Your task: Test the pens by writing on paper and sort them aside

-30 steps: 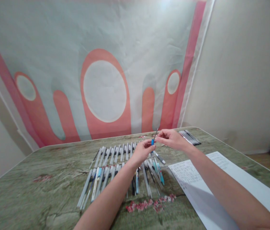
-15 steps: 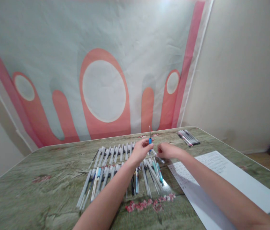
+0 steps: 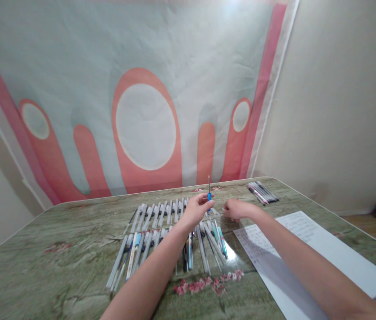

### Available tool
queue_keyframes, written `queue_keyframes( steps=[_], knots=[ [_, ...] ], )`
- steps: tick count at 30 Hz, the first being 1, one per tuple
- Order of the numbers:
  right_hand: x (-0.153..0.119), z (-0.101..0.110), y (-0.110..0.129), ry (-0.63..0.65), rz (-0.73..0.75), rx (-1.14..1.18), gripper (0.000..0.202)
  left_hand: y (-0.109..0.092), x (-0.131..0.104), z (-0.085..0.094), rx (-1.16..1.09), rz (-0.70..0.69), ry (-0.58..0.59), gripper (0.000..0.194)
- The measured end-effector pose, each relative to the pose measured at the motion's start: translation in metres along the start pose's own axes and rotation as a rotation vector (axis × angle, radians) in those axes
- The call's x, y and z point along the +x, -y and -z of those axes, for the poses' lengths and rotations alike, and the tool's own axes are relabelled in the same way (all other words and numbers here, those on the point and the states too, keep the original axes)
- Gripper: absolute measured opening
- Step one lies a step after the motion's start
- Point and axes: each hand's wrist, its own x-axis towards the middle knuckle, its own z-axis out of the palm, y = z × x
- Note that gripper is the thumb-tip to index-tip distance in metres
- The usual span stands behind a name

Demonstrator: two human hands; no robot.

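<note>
My left hand (image 3: 197,208) is closed around a slim blue piece (image 3: 209,197), held upright with a thin rod pointing up from it; it looks like part of a pen. To its right, my right hand (image 3: 235,210) hovers low over the table with fingers curled together. Something small may be at its fingertips, but I cannot make it out. Below my left hand lie several pens and clear pen barrels (image 3: 204,251), one of them a teal pen (image 3: 222,242). My left forearm hides part of this row.
A far row of clear barrels with dark caps (image 3: 154,216) lies left of my hands. Several pens (image 3: 262,192) are bundled at the back right. A written sheet of paper (image 3: 321,249) lies under my right forearm on the wood-patterned table (image 3: 61,275). A patterned cloth (image 3: 161,35) hangs behind.
My right hand has shifted slightly right, away from my left hand. The clear piece that lay slanting beneath its fingers no longer shows there. My left hand holds the blue piece unmoved.
</note>
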Motion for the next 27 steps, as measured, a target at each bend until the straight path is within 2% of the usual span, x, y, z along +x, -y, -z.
queue_keyframes(
  steps=[7, 13, 17, 20, 24, 27],
  knots=[
    [-0.004, -0.006, 0.007, 0.01, 0.083, -0.057, 0.027, 0.002, 0.0, 0.001, 0.008, -0.016, -0.002, 0.035],
    [-0.002, -0.007, 0.008, 0.018, 0.094, 0.021, 0.015, 0.004, 0.0, 0.0, 0.034, -0.013, 0.0, 0.037],
    [-0.007, 0.016, 0.0, -0.169, 0.193, 0.279, 0.017, 0.008, 0.0, -0.002, 0.111, -0.06, 0.041, 0.035],
    [-0.018, 0.037, -0.002, -0.397, 0.273, 0.589, 0.025, 0.011, -0.001, -0.006, 0.167, -0.063, 0.075, 0.033],
    [-0.029, 0.051, 0.001, -0.645, 0.209, 0.965, 0.038, 0.011, -0.003, -0.01, 0.173, -0.041, 0.091, 0.031],
    [-0.031, 0.053, 0.004, -0.749, 0.213, 1.084, 0.04, 0.007, -0.005, -0.012, 0.165, -0.038, 0.096, 0.031]
  ],
)
